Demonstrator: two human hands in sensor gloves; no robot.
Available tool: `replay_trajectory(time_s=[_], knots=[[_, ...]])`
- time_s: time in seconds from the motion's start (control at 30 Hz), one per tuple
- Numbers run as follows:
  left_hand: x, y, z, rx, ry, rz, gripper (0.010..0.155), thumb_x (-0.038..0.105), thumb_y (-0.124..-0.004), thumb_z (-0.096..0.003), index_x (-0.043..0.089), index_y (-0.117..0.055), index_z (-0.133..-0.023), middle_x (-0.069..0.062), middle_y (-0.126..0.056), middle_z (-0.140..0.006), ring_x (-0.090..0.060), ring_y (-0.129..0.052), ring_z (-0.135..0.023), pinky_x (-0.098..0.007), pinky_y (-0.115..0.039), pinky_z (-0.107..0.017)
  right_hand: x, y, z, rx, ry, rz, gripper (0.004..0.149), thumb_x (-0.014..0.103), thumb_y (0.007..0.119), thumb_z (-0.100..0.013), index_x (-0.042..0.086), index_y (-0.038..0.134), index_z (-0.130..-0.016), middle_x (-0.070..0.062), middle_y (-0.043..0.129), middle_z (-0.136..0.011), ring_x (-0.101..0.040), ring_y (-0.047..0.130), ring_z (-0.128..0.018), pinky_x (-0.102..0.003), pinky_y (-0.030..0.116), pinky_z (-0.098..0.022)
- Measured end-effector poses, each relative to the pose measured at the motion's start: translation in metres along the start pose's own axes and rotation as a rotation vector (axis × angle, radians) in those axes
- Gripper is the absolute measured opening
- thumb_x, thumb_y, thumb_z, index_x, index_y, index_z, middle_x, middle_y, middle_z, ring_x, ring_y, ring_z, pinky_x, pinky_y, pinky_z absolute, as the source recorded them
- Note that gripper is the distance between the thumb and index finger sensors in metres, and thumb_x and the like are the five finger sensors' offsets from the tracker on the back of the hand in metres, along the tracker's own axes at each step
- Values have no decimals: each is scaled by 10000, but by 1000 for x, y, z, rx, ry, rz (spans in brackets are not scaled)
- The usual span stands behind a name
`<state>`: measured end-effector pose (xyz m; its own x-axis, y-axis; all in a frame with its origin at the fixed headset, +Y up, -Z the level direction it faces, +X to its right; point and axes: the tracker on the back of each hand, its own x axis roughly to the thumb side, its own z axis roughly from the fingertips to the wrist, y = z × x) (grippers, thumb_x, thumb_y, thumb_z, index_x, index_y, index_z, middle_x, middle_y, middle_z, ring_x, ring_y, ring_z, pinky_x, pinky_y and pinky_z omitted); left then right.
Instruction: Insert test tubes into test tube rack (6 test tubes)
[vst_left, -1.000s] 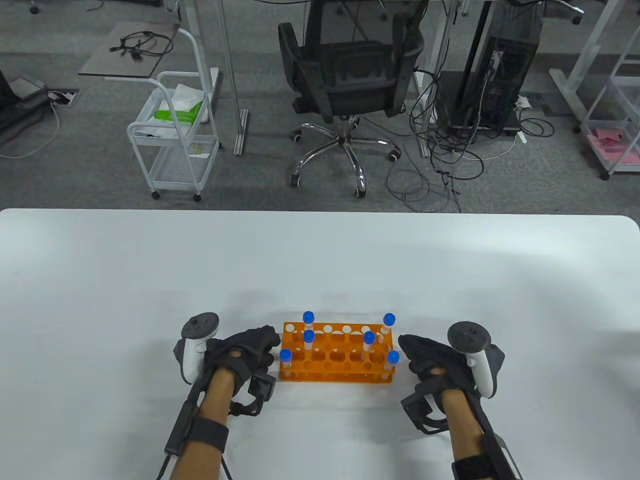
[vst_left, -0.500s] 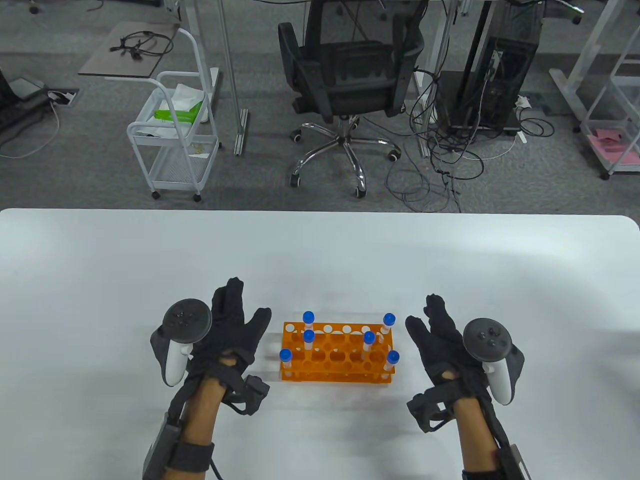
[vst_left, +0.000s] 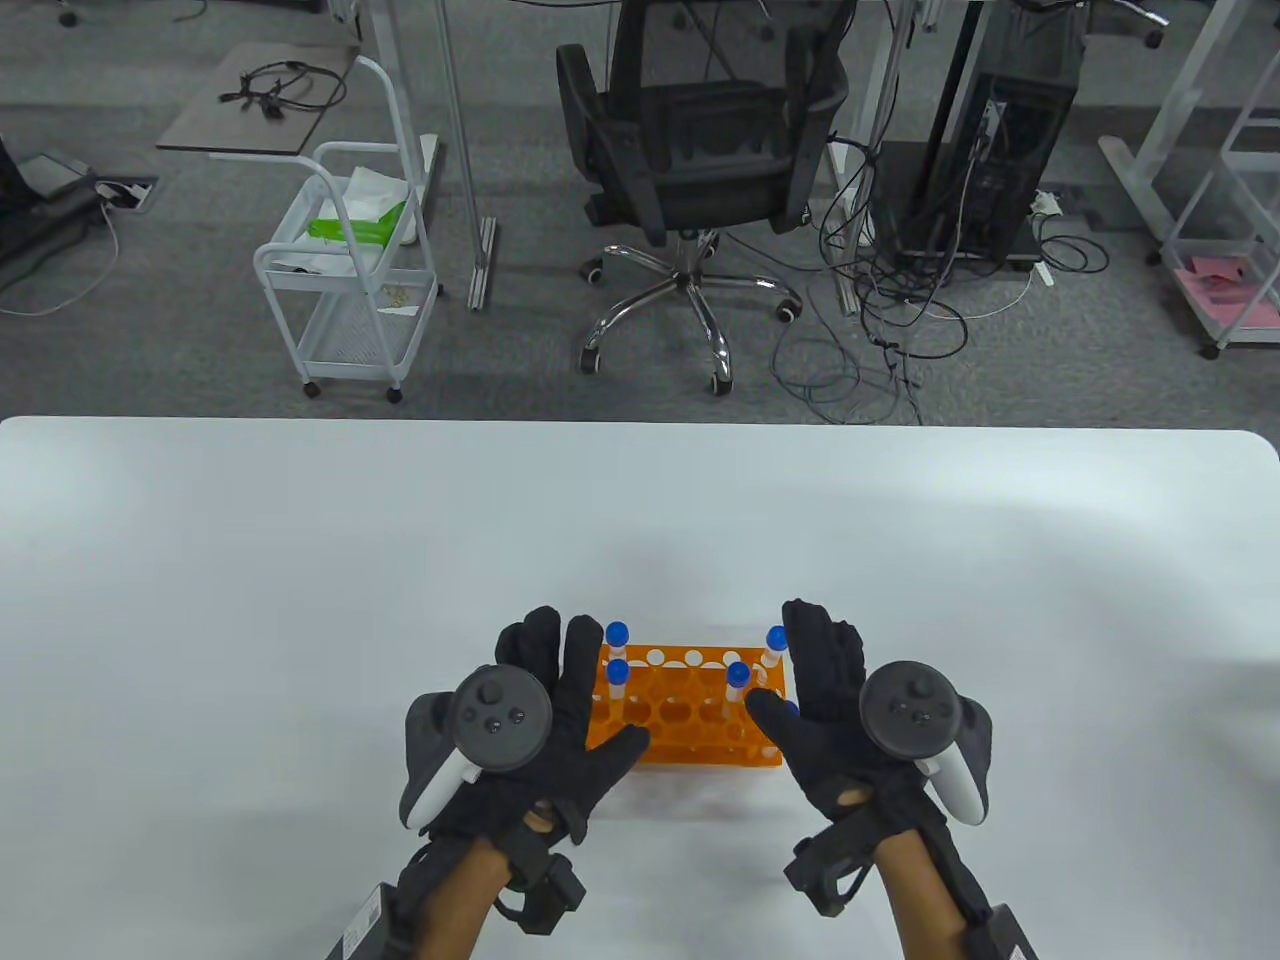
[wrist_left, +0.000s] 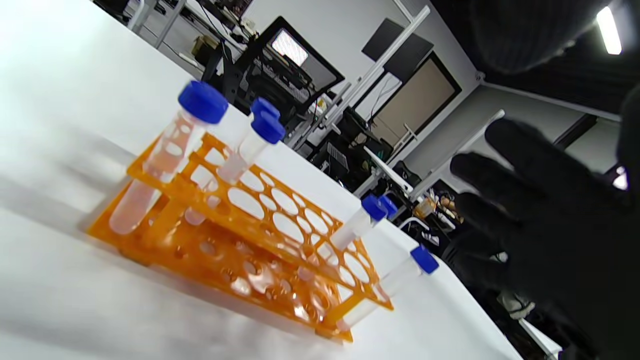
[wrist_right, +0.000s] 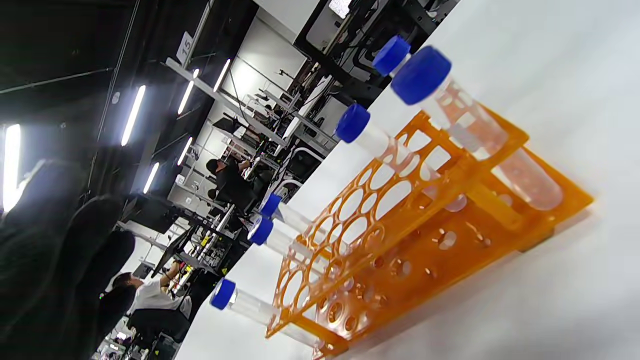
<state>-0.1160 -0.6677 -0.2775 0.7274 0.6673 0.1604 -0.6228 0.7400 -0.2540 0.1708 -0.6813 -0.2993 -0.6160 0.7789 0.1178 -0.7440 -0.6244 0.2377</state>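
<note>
The orange rack (vst_left: 690, 705), loaded with six blue-capped tubes (vst_left: 737, 688), is flanked by two spread, empty hands (vst_left: 560, 700), and could be tipped by uneven pressure.

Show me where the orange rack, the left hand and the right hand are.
orange rack (vst_left: 690, 745): table view, front edge.
left hand (vst_left: 560, 740): table view, glove back.
right hand (vst_left: 820, 730): table view, glove back.

Beyond the white table (vst_left: 300, 520): grey carpet, a black office chair (vst_left: 700, 150) (cables nearby), a white cart (vst_left: 350, 290).
</note>
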Motion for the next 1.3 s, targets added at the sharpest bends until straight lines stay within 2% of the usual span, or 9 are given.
replay_trajectory(time_s=[0.13, 0.23, 0.5, 0.7, 0.97, 1.3], knots=[[-1, -9, -5, -44, 7, -40, 875, 649, -683, -438, 479, 11, -943, 11, 168, -1069, -289, 155, -985, -626, 59, -643, 0, 10, -2, 40, 3, 83, 972, 882, 483, -343, 382, 54, -1058, -18, 55, -1189, -436, -48, -1045, -778, 184, -624], [-1, -13, -6, -54, 3, -8, 871, 649, -681, -437, 475, 3, -949, 7, 148, -1082, -282, 150, -987, -617, 78, -629, -2, 16, -4, 72, 18, 89, 968, 876, 485, -345, 384, 48, -1055, -16, 42, -1184, -427, -62, -1040, -773, 162, -622], [-8, -19, -9, -34, 31, -24, 865, 646, -682, -433, 466, -22, -963, 10, 133, -1093, -267, 161, -984, -615, 94, -625, -5, 14, -3, 12, 24, 133, 959, 867, 477, -343, 388, 41, -1050, -17, 16, -1172, -426, -69, -1032, -765, 144, -619], [-18, -20, -13, 35, 14, -4, 862, 635, -681, -431, 445, -45, -980, 23, 147, -1081, -254, 172, -976, -615, 110, -611, -3, 15, -3, -6, 18, 212, 950, 864, 466, -342, 394, 24, -1040, -14, -10, -1163, -423, -81, -1026, -760, 138, -621], [-21, -26, -17, 7, 50, -68, 851, 624, -691, -428, 436, -84, -994, 40, 136, -1085, -238, 176, -975, -606, 120, -615, -2, 22, -4, 13, 21, 265, 916, 860, 469, -342, 440, 42, -1036, 9, -5, -1166, -418, -86, -1026, -756, 132, -625], [-20, -32, -21, -29, 65, -101, 832, 619, -696, -429, 424, -140, -1016, 56, 106, -1100, -235, 161, -983, -606, 110, -624, -1, 32, -5, 42, 36, 357, 928, 861, 461, -339, 425, 19, -1030, 13, -63, -1143, -405, -127, -1009, -752, 104, -618]])
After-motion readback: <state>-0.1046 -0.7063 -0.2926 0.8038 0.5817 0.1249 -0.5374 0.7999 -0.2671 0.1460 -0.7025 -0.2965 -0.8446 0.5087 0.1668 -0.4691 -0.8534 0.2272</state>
